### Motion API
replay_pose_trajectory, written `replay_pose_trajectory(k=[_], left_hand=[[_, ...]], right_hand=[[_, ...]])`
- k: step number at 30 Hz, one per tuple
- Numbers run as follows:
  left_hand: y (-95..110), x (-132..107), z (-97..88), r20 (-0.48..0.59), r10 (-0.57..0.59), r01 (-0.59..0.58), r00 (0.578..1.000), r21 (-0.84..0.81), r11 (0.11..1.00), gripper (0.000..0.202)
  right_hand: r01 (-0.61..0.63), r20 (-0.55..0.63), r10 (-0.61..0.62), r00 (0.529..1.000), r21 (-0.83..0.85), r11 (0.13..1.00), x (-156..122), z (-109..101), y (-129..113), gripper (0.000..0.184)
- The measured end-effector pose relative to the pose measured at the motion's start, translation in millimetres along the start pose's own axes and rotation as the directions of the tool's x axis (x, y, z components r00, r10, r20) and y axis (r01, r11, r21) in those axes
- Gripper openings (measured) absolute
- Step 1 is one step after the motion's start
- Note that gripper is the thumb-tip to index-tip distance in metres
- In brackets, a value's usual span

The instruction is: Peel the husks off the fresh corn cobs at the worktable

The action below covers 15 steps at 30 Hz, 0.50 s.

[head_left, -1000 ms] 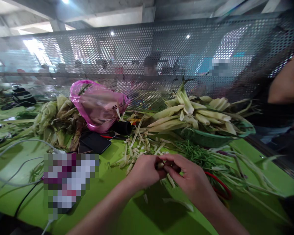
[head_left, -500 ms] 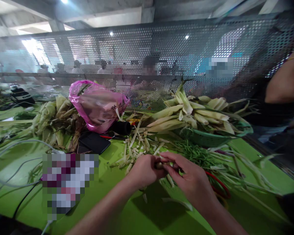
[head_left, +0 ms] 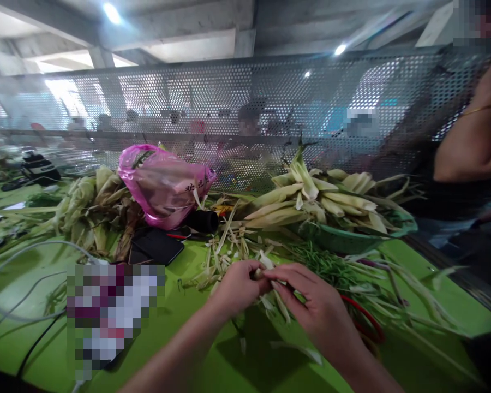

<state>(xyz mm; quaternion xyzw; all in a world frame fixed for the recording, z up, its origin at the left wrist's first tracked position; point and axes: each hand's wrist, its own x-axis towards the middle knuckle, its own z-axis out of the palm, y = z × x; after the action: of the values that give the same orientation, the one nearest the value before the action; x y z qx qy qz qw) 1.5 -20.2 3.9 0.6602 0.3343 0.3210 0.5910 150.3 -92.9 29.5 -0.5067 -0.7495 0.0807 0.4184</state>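
Observation:
My left hand (head_left: 242,286) and my right hand (head_left: 306,297) meet above the green table, fingertips almost touching. Between them is a small pale piece of corn husk (head_left: 265,261), its ends showing above and below the fingers. The left fingers are curled around it; the right thumb and fingers pinch at it from the other side. Much of the piece is hidden by the fingers. Just behind the hands lies a heap of pale husk scraps (head_left: 227,254). Green shreds (head_left: 323,262) spread beyond my right hand.
A green basket (head_left: 352,240) heaped with corn husks (head_left: 306,191) stands back right. A pink plastic bag (head_left: 163,185), black phone (head_left: 163,248) and dried husks (head_left: 82,202) lie left, near white cables (head_left: 20,251). A mesh partition (head_left: 221,87) rises behind; a person's arm (head_left: 470,131) shows right.
Both hands have shifted slightly left while staying together, and more pale husk now shows above and below the fingers. The view has tipped up a little.

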Motion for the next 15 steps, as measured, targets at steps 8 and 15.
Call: replay_pose_trajectory(k=[8, 15], left_hand=[[9.6, -1.1, 6.1, -0.161, -0.118, -0.009, 0.980, -0.626, 0.779, 0.039], [9.3, -1.4, 7.1, -0.137, -0.249, 0.074, 0.959, -0.726, 0.684, 0.041]], right_hand=[[-0.038, -0.030, 0.044, 0.999, 0.181, 0.983, -3.1, 16.9, -6.7, 0.012], [-0.035, 0.130, 0.034, 0.991, 0.005, 0.999, -1.4, 31.1, -4.7, 0.025]])
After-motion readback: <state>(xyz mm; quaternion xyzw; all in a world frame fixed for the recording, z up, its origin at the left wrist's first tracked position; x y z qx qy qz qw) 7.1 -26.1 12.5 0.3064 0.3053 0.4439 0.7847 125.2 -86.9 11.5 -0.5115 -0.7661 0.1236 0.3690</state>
